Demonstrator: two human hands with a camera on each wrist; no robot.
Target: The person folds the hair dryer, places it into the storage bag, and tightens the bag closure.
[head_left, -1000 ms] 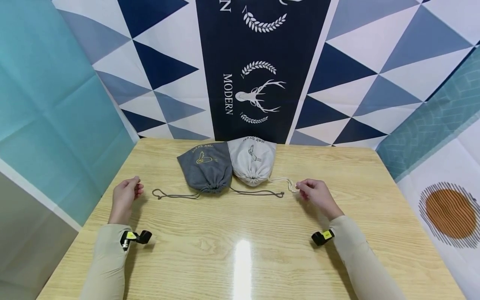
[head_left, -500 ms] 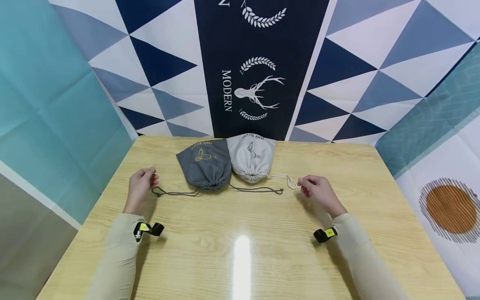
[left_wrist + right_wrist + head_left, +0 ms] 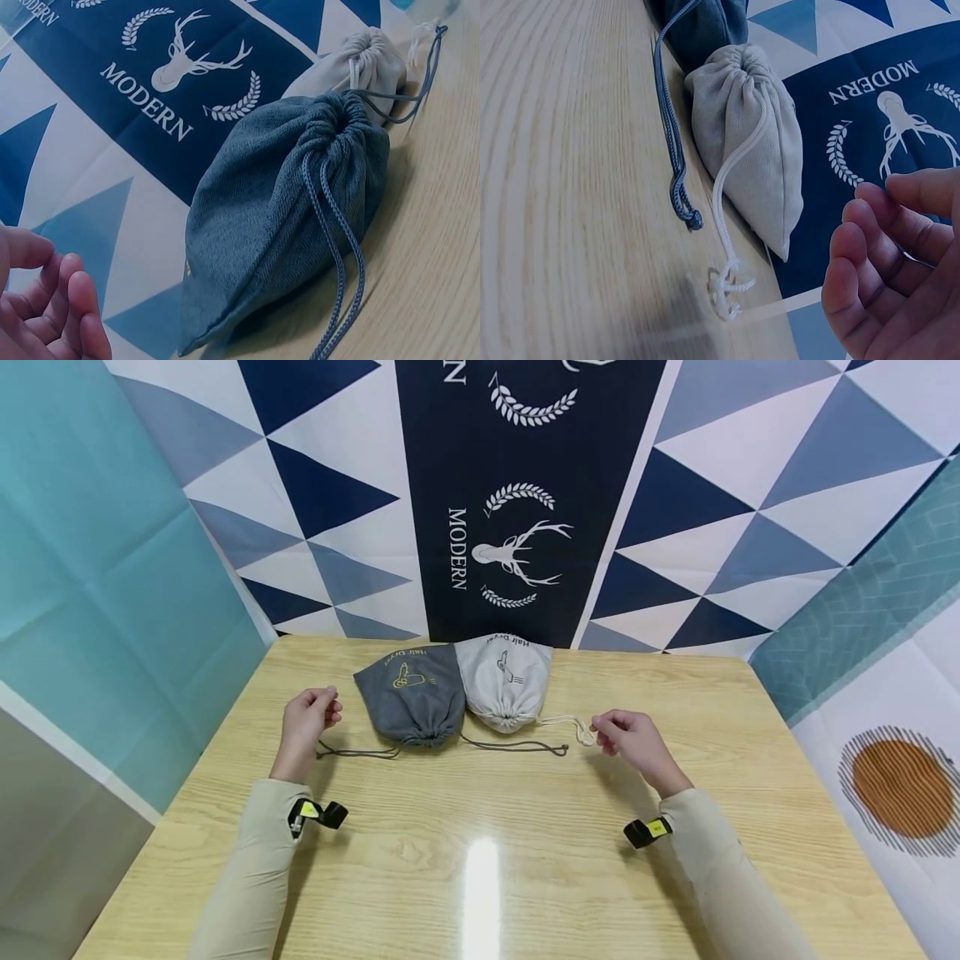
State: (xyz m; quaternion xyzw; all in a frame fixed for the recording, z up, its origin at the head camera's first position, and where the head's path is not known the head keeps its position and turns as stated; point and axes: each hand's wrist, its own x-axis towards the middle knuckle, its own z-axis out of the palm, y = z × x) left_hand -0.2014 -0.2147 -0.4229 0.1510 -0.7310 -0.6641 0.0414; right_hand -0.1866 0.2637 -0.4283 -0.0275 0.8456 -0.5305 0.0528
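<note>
Two drawstring pouches lie side by side at the back of the table in the head view. One is dark grey with a yellow hair dryer print, its neck gathered; the other is off-white with a dark print. My left hand hovers left of the grey pouch, above its left cord, fingers loosely curled round nothing. My right hand is beside the knotted white cord, likewise holding nothing. In the right wrist view the knot lies on the table, apart from my fingers.
The grey pouch's right cord stretches across the wooden table in front of the white pouch. A patterned cloth hangs right behind both pouches. A teal panel borders the left side.
My left hand has moved right and slightly away from me, toward the grey pouch, and now overlaps the end of its left cord. My right hand has barely shifted. The pouches stay put.
</note>
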